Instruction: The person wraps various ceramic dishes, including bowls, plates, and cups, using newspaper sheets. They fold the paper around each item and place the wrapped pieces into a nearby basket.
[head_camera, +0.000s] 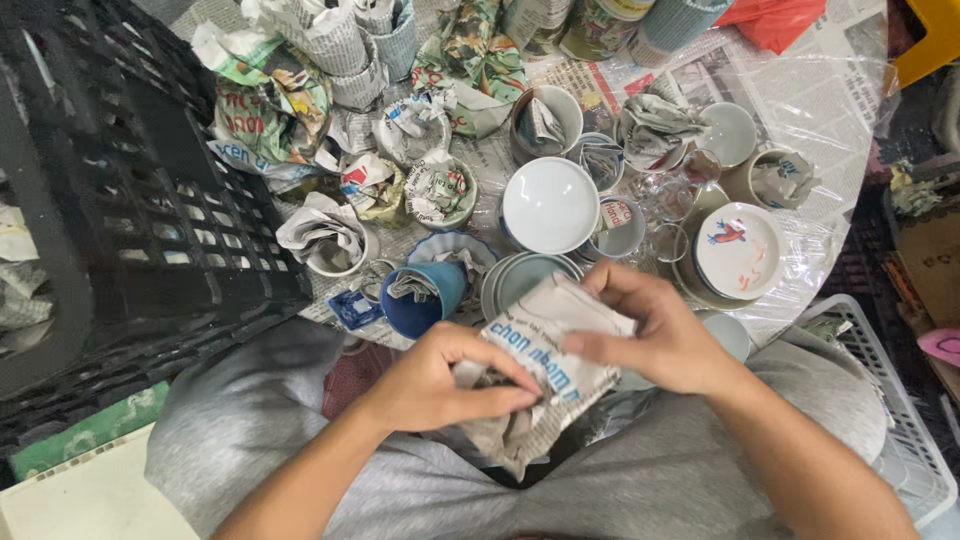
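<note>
My left hand (440, 380) and my right hand (655, 335) both grip a newspaper-wrapped bundle (540, 370) held over my lap. The left fingers pinch the crumpled lower folds; the right fingers press the paper's upper right side. What the paper wraps is hidden. Just beyond my hands stand a blue cup (425, 295) stuffed with newspaper and a stack of pale plates (520, 275).
A black plastic crate (120, 200) stands at left. Paper-stuffed cups, a white bowl (550, 205), clear glasses (670, 195) and a plate with red fish (738, 250) crowd the newspaper-covered table. A white basket (900, 420) sits at right.
</note>
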